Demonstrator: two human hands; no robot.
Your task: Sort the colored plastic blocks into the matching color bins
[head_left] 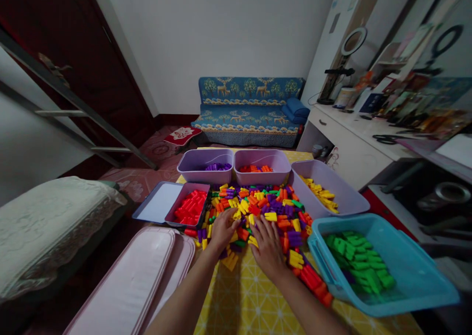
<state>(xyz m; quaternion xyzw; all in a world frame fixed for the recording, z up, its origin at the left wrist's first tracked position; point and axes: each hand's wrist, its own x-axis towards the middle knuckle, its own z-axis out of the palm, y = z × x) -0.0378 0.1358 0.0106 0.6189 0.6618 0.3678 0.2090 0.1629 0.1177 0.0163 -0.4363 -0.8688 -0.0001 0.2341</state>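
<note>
A mixed pile of small finger-shaped plastic toy pieces in yellow, orange, purple, red and green covers the middle of the table. My left hand is at the pile's near left, thumb and fingers closed around a yellow plastic piece. On the near right side, my right hand rests with fingers stretched over the pieces, touching them. A yellow piece lies beside its thumb. Another yellow piece sits just past its fingertips.
Lilac bins hold purple, orange and yellow pieces. A dark-rimmed box holds red ones; a blue tub holds green. Pink lids lie left. Beyond are a sofa and a white desk.
</note>
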